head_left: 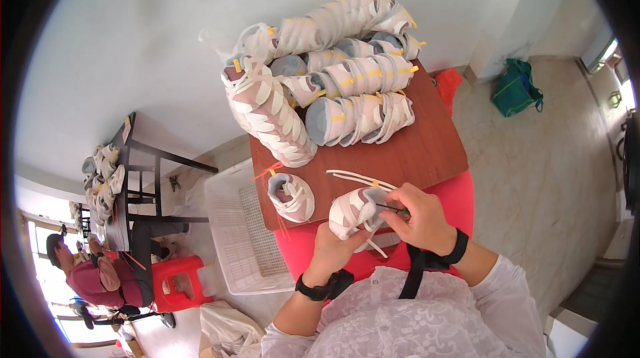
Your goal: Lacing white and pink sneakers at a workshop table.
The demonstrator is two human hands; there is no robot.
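A small white and pink shoe upper is held at the near edge of the brown tabletop. My left hand is closed around its near left side. Pinched in my right hand is a thin dark tool with a bit of green at the handle, its shaft reaching to the upper's opening; its tip is hard to make out. Loose white laces stretch from the upper over the tabletop. Left of it sits another laced upper with an orange string tied to it.
Rows of nested shoe uppers fill the far part of the brown table. A white plastic crate stands on the floor to the left. Farther left, a person sits by a dark table with more uppers. A green bag lies at the right.
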